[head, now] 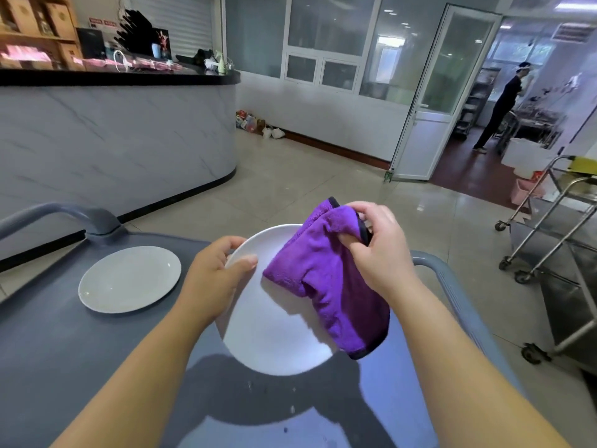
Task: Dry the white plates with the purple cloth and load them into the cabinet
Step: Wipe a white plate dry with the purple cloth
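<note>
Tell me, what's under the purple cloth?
The plate that the left hand holds. The cloth, gripped by the right hand, hides the plate's right side, so that part cannot be seen.

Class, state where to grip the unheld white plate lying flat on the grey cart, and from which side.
The plate lies flat, so only its upturned rim offers a pinch; probably take the right rim, coming from the right, thumb on top.
</note>
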`<move>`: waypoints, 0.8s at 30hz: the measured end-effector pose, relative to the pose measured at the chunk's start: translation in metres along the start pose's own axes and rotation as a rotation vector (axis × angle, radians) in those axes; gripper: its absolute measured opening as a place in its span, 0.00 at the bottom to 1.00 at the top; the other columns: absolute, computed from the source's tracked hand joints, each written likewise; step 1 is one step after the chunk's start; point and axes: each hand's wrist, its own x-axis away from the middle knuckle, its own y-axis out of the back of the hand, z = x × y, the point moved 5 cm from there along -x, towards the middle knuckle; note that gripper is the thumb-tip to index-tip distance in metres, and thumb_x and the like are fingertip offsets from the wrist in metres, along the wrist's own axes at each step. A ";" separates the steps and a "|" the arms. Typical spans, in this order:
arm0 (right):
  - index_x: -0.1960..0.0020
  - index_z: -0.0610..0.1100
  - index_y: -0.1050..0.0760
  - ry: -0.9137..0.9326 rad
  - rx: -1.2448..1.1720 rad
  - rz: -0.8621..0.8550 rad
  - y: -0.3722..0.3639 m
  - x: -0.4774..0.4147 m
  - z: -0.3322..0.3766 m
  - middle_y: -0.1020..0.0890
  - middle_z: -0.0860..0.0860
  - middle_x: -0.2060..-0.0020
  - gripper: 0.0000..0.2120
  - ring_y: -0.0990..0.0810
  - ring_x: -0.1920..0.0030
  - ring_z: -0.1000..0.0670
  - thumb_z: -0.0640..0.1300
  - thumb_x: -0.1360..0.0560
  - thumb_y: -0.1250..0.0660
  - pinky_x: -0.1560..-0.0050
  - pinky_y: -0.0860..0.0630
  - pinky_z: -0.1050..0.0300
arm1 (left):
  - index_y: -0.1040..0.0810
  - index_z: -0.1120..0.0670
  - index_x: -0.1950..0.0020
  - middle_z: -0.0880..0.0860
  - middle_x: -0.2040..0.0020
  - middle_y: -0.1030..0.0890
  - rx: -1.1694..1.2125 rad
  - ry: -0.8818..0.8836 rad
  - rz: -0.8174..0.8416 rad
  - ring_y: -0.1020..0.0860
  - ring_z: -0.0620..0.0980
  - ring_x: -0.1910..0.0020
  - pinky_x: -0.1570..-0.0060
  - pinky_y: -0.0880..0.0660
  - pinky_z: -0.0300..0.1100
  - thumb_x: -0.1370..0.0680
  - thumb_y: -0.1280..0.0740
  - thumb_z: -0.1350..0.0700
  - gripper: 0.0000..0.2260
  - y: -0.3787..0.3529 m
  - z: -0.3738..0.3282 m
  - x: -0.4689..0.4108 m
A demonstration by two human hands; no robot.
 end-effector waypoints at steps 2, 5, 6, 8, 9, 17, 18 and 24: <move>0.36 0.49 0.29 -0.003 0.102 -0.068 -0.003 -0.002 -0.001 0.28 0.51 0.49 0.22 0.30 0.54 0.59 0.37 0.27 0.29 0.53 0.35 0.69 | 0.21 0.50 0.55 0.46 0.67 0.17 0.051 0.041 0.002 0.20 0.44 0.70 0.65 0.24 0.42 0.24 0.32 0.63 0.07 0.002 0.003 -0.002; 0.31 0.44 0.33 0.006 0.268 -0.186 -0.010 -0.001 -0.002 0.30 0.48 0.45 0.27 0.33 0.45 0.50 0.40 0.28 0.28 0.46 0.36 0.59 | 0.20 0.52 0.56 0.49 0.65 0.16 0.117 0.096 -0.009 0.20 0.48 0.69 0.62 0.22 0.46 0.25 0.31 0.64 0.07 0.003 0.006 -0.005; 0.34 0.43 0.31 0.035 0.374 -0.235 -0.013 0.000 -0.001 0.29 0.45 0.45 0.25 0.33 0.45 0.45 0.41 0.29 0.28 0.45 0.34 0.52 | 0.20 0.51 0.56 0.50 0.65 0.16 0.140 0.113 -0.009 0.20 0.50 0.68 0.61 0.22 0.47 0.26 0.29 0.64 0.07 0.003 0.007 -0.005; 0.43 0.42 0.25 0.120 0.513 -0.294 -0.019 0.002 0.001 0.27 0.42 0.49 0.17 0.30 0.50 0.39 0.37 0.30 0.28 0.52 0.28 0.44 | 0.19 0.51 0.57 0.52 0.63 0.16 0.176 0.142 0.006 0.19 0.53 0.67 0.59 0.22 0.51 0.28 0.27 0.63 0.07 -0.001 0.008 -0.005; 0.48 0.41 0.23 0.155 0.523 -0.287 -0.022 0.003 0.001 0.26 0.41 0.51 0.13 0.27 0.53 0.38 0.34 0.31 0.30 0.57 0.26 0.45 | 0.19 0.52 0.56 0.53 0.63 0.16 0.181 0.150 0.008 0.19 0.54 0.66 0.58 0.21 0.52 0.27 0.28 0.63 0.06 -0.003 0.009 -0.004; 0.48 0.48 0.28 -0.069 0.446 0.160 -0.040 0.010 -0.007 0.24 0.51 0.53 0.28 0.27 0.50 0.46 0.71 0.29 0.48 0.50 0.29 0.49 | 0.20 0.54 0.55 0.53 0.64 0.16 0.174 0.156 0.013 0.19 0.54 0.67 0.59 0.21 0.53 0.24 0.31 0.64 0.06 -0.013 0.008 -0.003; 0.46 0.48 0.30 -0.073 0.530 0.172 -0.041 0.011 -0.005 0.24 0.51 0.52 0.30 0.27 0.50 0.46 0.72 0.30 0.45 0.50 0.29 0.49 | 0.20 0.53 0.55 0.54 0.63 0.16 0.167 0.144 0.017 0.19 0.54 0.66 0.59 0.21 0.53 0.24 0.31 0.64 0.06 -0.014 0.007 -0.003; 0.55 0.50 0.33 -0.233 0.406 0.119 -0.026 0.010 -0.015 0.22 0.53 0.60 0.24 0.24 0.56 0.45 0.70 0.31 0.38 0.56 0.30 0.50 | 0.20 0.49 0.55 0.47 0.65 0.17 0.124 0.026 -0.035 0.20 0.44 0.69 0.68 0.22 0.40 0.24 0.31 0.62 0.07 -0.016 0.001 0.005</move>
